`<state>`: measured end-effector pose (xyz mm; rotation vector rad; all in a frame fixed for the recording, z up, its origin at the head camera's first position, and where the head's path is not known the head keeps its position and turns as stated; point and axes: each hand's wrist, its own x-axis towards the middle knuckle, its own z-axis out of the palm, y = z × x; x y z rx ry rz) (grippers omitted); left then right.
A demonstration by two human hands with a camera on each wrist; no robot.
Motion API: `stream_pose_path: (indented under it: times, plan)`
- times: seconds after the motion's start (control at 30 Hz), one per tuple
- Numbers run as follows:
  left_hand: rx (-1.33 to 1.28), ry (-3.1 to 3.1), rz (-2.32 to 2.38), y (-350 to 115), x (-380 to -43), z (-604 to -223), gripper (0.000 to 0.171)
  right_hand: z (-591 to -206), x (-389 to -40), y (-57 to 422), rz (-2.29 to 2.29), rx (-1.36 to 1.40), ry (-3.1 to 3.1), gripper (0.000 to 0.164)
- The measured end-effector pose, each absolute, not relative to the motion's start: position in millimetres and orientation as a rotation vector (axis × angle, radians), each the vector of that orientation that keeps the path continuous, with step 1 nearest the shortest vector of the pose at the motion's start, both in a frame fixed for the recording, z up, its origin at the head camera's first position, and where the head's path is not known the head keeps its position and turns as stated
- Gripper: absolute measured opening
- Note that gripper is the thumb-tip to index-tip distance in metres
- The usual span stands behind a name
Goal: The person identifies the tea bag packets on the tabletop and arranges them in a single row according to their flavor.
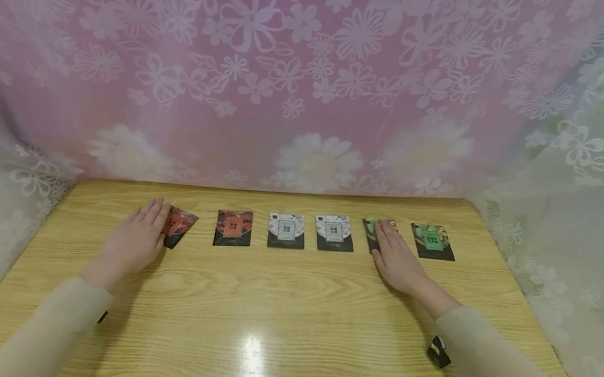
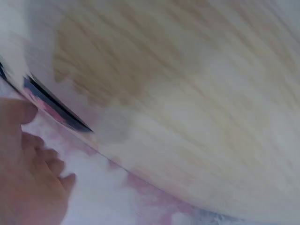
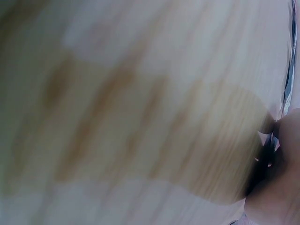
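Observation:
A row of flat packets lies across the far part of the table. My left hand [image 1: 139,238] rests on the left part of a tilted red-and-black packet [image 1: 180,224], its fingers extended. In the left wrist view that packet [image 2: 58,105] shows edge-on beside the left hand [image 2: 33,173]. With fingers straight, my right hand [image 1: 397,261] lies over part of a green-and-black packet [image 1: 371,234]. Between the hands are another red packet [image 1: 233,228] and two white-and-black packets [image 1: 286,231]. A second green packet [image 1: 433,241] lies right of the right hand.
The wooden table [image 1: 267,296] has a back edge against a pink flowered curtain [image 1: 291,88]. A small black item [image 1: 438,352] sits by the right sleeve. Another dark bit [image 1: 102,317] peeks out beside the left sleeve. Pale patterned cloth [image 1: 568,256] hangs along the right side.

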<state>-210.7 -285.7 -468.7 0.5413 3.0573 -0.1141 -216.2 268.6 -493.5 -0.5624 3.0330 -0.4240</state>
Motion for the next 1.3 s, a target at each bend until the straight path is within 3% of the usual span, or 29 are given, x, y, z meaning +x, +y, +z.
stream_pose_path:
  times: [0.37,1.3]
  plan:
    - [0.763,2.989,-0.155,-291,-215,-471,0.064,-495,-218,270,-0.376,-0.549,3.012,0.062]
    - [0.535,3.013,-0.14,-254,-209,-480,0.063,-491,-218,269,-0.379,-0.535,3.01,0.063]
